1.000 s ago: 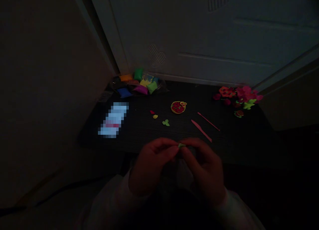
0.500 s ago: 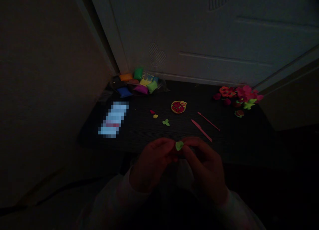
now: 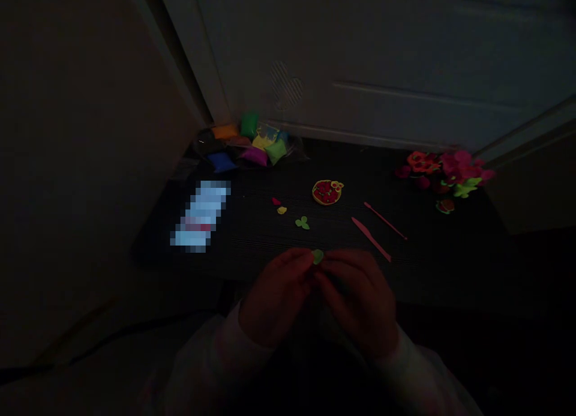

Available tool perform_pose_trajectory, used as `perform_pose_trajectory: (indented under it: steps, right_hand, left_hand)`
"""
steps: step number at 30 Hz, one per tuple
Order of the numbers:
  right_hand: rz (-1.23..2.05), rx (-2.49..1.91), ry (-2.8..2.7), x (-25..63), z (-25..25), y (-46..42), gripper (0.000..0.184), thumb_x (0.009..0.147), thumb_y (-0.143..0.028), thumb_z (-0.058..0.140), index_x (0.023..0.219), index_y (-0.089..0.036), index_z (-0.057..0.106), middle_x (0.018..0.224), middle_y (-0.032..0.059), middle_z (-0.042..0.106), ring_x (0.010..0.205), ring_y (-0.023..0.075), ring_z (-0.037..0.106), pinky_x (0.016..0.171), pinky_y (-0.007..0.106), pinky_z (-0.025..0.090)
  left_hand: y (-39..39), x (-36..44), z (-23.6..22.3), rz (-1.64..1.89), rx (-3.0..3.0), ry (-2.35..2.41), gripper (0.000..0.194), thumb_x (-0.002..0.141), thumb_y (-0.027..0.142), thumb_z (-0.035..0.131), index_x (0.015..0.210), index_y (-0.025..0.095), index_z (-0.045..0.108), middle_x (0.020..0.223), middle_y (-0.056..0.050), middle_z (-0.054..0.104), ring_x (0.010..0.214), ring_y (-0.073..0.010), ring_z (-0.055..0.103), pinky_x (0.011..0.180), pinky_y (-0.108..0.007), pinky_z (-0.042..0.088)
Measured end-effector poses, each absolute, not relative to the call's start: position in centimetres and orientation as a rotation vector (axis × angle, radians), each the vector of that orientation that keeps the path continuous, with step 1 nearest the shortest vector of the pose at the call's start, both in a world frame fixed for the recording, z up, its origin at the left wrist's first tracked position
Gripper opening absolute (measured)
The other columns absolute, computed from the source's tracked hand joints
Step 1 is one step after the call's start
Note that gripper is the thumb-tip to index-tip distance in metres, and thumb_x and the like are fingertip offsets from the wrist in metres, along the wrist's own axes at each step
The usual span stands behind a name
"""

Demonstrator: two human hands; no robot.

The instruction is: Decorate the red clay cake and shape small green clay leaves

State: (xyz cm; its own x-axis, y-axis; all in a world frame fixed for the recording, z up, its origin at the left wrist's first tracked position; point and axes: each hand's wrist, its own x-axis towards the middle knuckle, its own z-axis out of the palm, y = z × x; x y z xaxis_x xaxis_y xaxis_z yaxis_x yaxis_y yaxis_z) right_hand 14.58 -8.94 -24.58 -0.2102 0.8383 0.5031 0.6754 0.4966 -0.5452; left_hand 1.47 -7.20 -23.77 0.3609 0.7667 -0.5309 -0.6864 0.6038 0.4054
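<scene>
Low over the front edge of the dark table, my left hand (image 3: 279,293) pinches a small flat light green clay piece (image 3: 317,257) between thumb and fingers. From the other side, my right hand (image 3: 362,299) has its curled fingertips at the right edge of the same piece; its thumb sits lower. Just beyond my hands lies a light green three-leaf clay shape (image 3: 302,223). A little red clay piece (image 3: 276,201) and a yellow clay piece (image 3: 282,211) are to its left. Behind it rests a round red clay disc with a yellow rim (image 3: 326,192).
A pink plastic knife (image 3: 371,239) and a thin pink stick tool (image 3: 385,220) lie on the right. Clay bags (image 3: 254,156) in several colours are piled at the back left, behind a lit phone (image 3: 201,217). Pink and red clay flowers (image 3: 459,167) stand at the back right.
My right thumb has moved down from the face of the green clay piece, and the piece has turned slightly. The view has shifted a little.
</scene>
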Motion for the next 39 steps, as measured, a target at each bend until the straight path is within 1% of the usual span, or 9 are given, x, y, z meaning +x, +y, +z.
perform_pose_trajectory:
  steps: [7, 11, 14, 17, 20, 24, 29, 32, 39]
  right_hand:
    - [0.248, -1.268, -2.030, 15.2, -25.7, -7.0, 0.029, 0.070, -0.011, 0.058, 0.095, -0.024, 0.054, 0.089, 0.0033, 0.060, 0.083, 0.0171, 0.054, 0.070, 0.035, 0.045]
    - [0.361, -1.313, -2.043, 15.6, -26.1, -5.6, 0.021, 0.073, -0.012, 0.056, 0.091, -0.022, 0.055, 0.083, 0.0025, 0.061, 0.079, 0.0159, 0.055, 0.068, 0.033, 0.045]
    - [0.425, -1.323, -2.103, 15.6, -26.6, -4.4, 0.015, 0.074, -0.014, 0.055, 0.087, -0.020, 0.056, 0.075, 0.0016, 0.061, 0.072, 0.0147, 0.054, 0.065, 0.032, 0.044]
    - [0.420, -1.318, -2.156, 15.4, -27.2, -3.4, 0.009, 0.075, -0.015, 0.055, 0.084, -0.018, 0.057, 0.068, 0.0010, 0.061, 0.064, 0.0132, 0.053, 0.062, 0.031, 0.041]
    - [0.428, -1.372, -2.193, 15.0, -27.8, -2.8, 0.006, 0.076, -0.017, 0.054, 0.080, -0.018, 0.058, 0.064, 0.0007, 0.059, 0.060, 0.0127, 0.051, 0.059, 0.029, 0.039]
    - [0.467, -1.405, -2.283, 14.5, -28.2, -2.5, 0.008, 0.078, -0.017, 0.051, 0.080, -0.019, 0.059, 0.063, -0.0002, 0.060, 0.058, 0.0125, 0.051, 0.059, 0.030, 0.037]
    - [0.621, -1.447, -2.180, 15.1, -27.3, -2.4, 0.013, 0.076, -0.020, 0.055, 0.089, -0.019, 0.058, 0.071, 0.0000, 0.064, 0.065, 0.0119, 0.057, 0.062, 0.026, 0.043]
    - [0.712, -1.547, -2.151, 16.0, -26.6, -1.6, 0.013, 0.078, -0.021, 0.052, 0.090, -0.023, 0.057, 0.079, -0.0009, 0.065, 0.071, 0.0120, 0.059, 0.063, 0.025, 0.045]
    - [0.593, -1.703, -2.229, 15.7, -27.2, 1.2, 0.020, 0.076, -0.031, 0.053, 0.093, -0.023, 0.060, 0.090, 0.0023, 0.062, 0.087, 0.0190, 0.055, 0.076, 0.036, 0.043]
  left_hand:
    - [-6.1, 2.0, -25.0, 0.928, 0.109, 0.810, 0.004, 0.069, 0.015, 0.059, 0.072, 0.015, 0.060, 0.076, -0.001, 0.063, 0.074, -0.0096, 0.057, 0.074, -0.024, 0.044]
    - [-5.0, 1.2, -25.4, 0.903, 0.269, 1.030, 0.012, 0.070, 0.024, 0.060, 0.079, 0.017, 0.061, 0.080, -0.002, 0.064, 0.077, -0.0125, 0.058, 0.073, -0.026, 0.045]
    - [-4.0, -0.3, -25.6, 0.864, 0.712, 1.341, 0.013, 0.070, 0.027, 0.059, 0.081, 0.020, 0.062, 0.078, -0.001, 0.065, 0.072, -0.0124, 0.059, 0.067, -0.025, 0.047]
    - [-3.1, -1.7, -26.2, 0.808, 1.370, 1.548, 0.010, 0.070, 0.021, 0.058, 0.078, 0.021, 0.063, 0.079, 0.001, 0.064, 0.074, -0.0125, 0.058, 0.068, -0.025, 0.048]
    - [-2.7, -2.2, -27.0, 0.771, 1.846, 1.519, 0.012, 0.070, 0.015, 0.056, 0.079, 0.020, 0.063, 0.076, 0.000, 0.063, 0.072, -0.0118, 0.058, 0.065, -0.024, 0.049]
    - [-2.8, -2.0, -27.6, 0.756, 2.037, 1.487, 0.014, 0.073, 0.013, 0.053, 0.083, 0.018, 0.061, 0.075, -0.001, 0.062, 0.069, -0.0106, 0.057, 0.061, -0.022, 0.050]
    - [-2.8, -2.0, -27.8, 0.767, 2.074, 1.476, 0.013, 0.076, 0.014, 0.049, 0.084, 0.018, 0.059, 0.073, -0.001, 0.059, 0.067, -0.0098, 0.055, 0.058, -0.020, 0.049]
    - [-3.0, -1.9, -28.2, 0.738, 2.107, 1.475, 0.012, 0.076, 0.015, 0.050, 0.084, 0.018, 0.059, 0.071, 0.000, 0.057, 0.066, -0.0102, 0.052, 0.055, -0.021, 0.047]
    - [-3.0, -1.4, -29.0, 0.662, 2.316, 1.467, 0.019, 0.077, 0.016, 0.047, 0.092, 0.021, 0.060, 0.072, -0.002, 0.052, 0.066, -0.0129, 0.045, 0.054, -0.024, 0.041]
